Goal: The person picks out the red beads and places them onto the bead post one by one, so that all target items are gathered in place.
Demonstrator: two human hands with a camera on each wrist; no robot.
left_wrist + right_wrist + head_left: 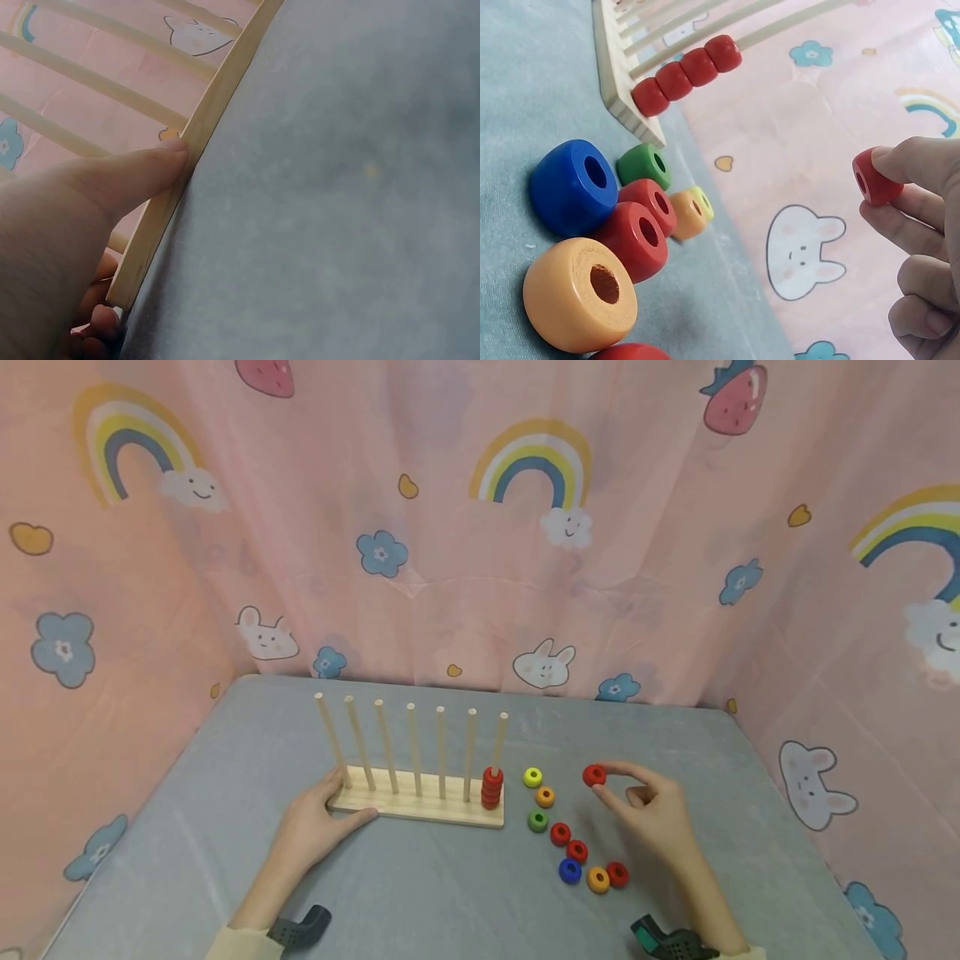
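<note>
A wooden peg rack (420,806) with a row of upright pegs stands on the table. Several red beads (491,788) are stacked on its rightmost peg. My left hand (307,827) holds the rack's left end; in the left wrist view the thumb (150,169) lies against the long edge of the base, and the other fingers are partly hidden behind the end. Thumb and fingertips of my right hand (652,810) pinch a single red bead (876,178) above the table, right of the loose beads, with its hole visible.
Between rack and right hand lie loose beads: yellow (532,777), orange (545,797), green (537,820), two red (560,834), blue (570,871), then another orange (598,880) touching a red one (618,874). A patterned pink curtain (450,610) surrounds the grey table (420,902).
</note>
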